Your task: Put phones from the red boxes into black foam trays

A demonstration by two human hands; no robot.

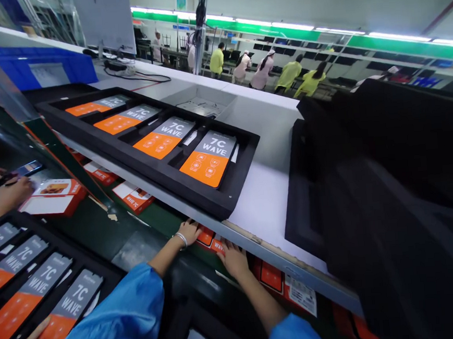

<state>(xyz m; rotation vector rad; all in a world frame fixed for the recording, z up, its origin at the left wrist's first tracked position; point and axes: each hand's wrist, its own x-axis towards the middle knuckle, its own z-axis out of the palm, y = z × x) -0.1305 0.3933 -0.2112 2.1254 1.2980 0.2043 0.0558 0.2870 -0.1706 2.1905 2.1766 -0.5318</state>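
The left hand [188, 232] and the right hand [233, 257] were a little apart, both with fingers spread on a small orange box [213, 242] on the green belt [149, 243]. Whether they gripped it could not be told. The box lay between them, just below the long edge of the white shelf [261, 214], and its long axis seemed to run along that edge, though the view was poor. "WAVE" was readable on it. Above, a black tray [217, 204] held four orange-and-grey cards [208, 158] printed "7C WAVE". A second black tray [58, 229] at lower left showed the same words. Beyond, a co-worker's hand [14, 194] was near a phone [28, 168].
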